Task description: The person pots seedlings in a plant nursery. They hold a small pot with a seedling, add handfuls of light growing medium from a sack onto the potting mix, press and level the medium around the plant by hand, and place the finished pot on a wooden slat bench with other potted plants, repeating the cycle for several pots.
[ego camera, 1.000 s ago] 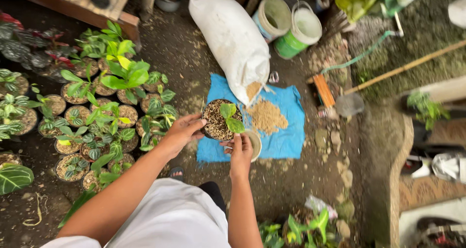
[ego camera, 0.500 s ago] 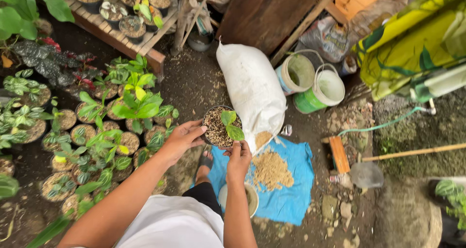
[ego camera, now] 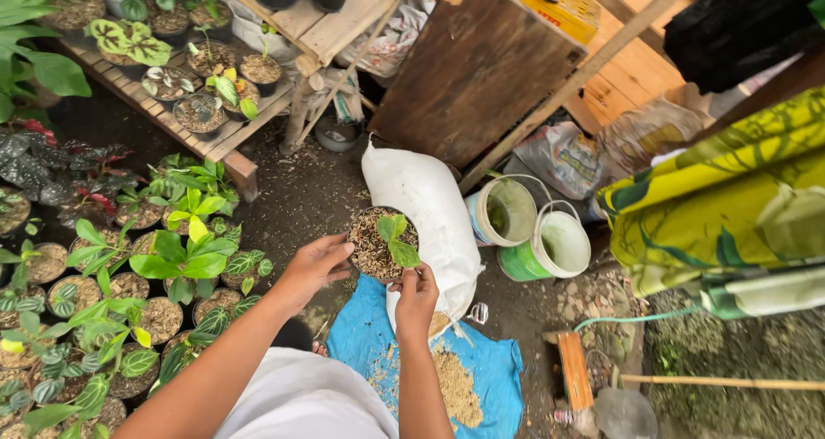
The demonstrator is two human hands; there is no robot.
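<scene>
- Pot (ego camera: 375,252), holding a seedling (ego camera: 396,238) in loose husk mix, was held up above the blue tarp (ego camera: 361,340).
- Left hand (ego camera: 314,265) was clamped on its rim; right hand (ego camera: 416,291) steadied the near edge, fingers closed.
- Likely light and stiff; leaves fragile, mix spillable. Rim was the safest hold.
- Sack (ego camera: 434,211), buckets (ego camera: 541,233) and potted plants (ego camera: 163,271) crowded it closely.

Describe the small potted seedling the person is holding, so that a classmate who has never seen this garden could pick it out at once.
Start at the big white sack lying on the ground beside two green-and-white buckets. Just in front of it, the left hand and right hand lift a small round pot of coarse brown mix holding a two-leaf seedling. Unlike the other pots on the ground and bench, it is held in the air.
</scene>
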